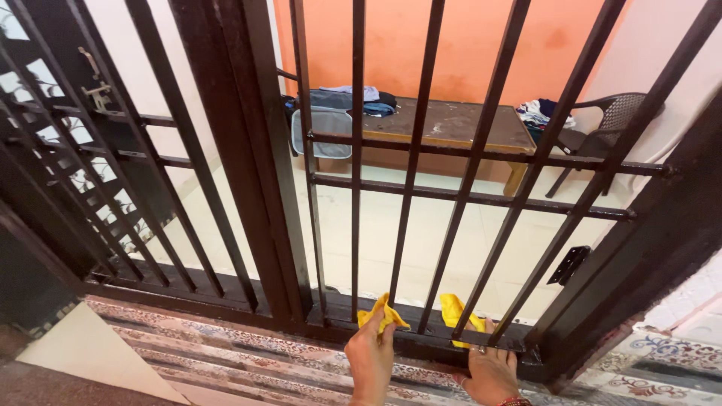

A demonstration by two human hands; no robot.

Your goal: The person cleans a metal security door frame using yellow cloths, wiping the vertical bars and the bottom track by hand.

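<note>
A yellow cloth is threaded around the foot of a dark metal gate, its two ends poking up on either side of one vertical bar. The left hand has its fingers pinched together on the nearer end, and the right hand has its fingers curled over the gate's bottom rail, pressing the other end of the cloth against it. Judging by the pose, the wiping is at the lowest part of this bar; whether the bars above are done cannot be told, though they look dusty in places. Below the fingers lies a patterned stone threshold. Beyond them, through the bars, a wooden desk carries folded clothes, with a plastic chair beside it against an orange wall
</note>
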